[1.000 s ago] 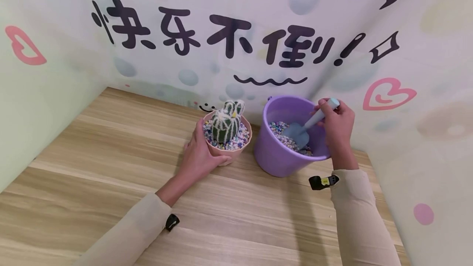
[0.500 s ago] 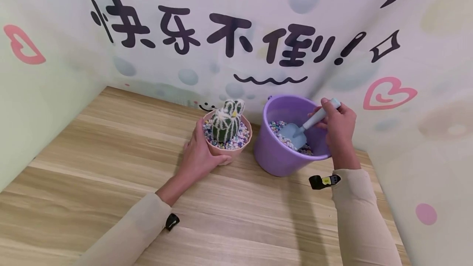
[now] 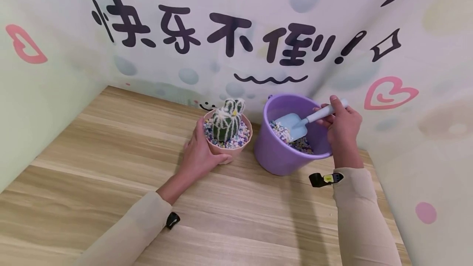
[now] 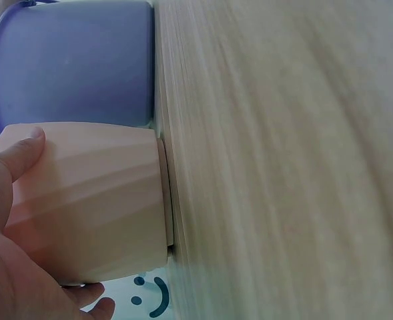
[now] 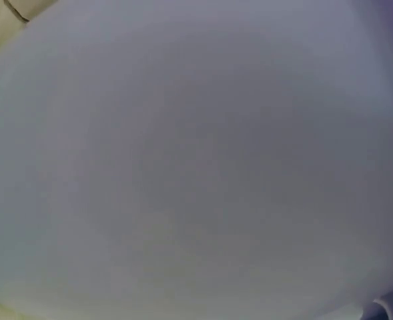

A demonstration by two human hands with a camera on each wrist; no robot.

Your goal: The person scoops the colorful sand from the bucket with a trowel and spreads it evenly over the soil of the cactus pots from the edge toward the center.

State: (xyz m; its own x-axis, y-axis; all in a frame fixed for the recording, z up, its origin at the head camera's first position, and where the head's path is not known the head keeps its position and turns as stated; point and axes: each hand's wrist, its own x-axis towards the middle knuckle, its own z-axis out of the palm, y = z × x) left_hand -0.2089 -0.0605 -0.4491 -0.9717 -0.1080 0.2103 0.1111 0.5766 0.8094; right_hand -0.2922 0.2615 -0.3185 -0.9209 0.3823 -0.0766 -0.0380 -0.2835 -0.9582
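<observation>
My left hand grips the side of a pink flowerpot, its thumb at the front and its fingers round the left side. In the left wrist view the pot stands on the wooden surface. A green knitted cactus with white fuzz sits in it among multicoloured pebbles. My right hand holds the handle of a light blue toy shovel. White and coloured pebbles lie on its blade, inside a purple bucket. Most of the right wrist view is a blurred pale surface.
The wooden table extends in front of the pot and bucket. A printed cloth wall with black characters rises close behind them. More pebbles cover the bucket's bottom.
The shovel has come up out of the pebbles, its blade turned flatter with a load on it. My right hand has shifted slightly right. My left hand and the pot have stayed put.
</observation>
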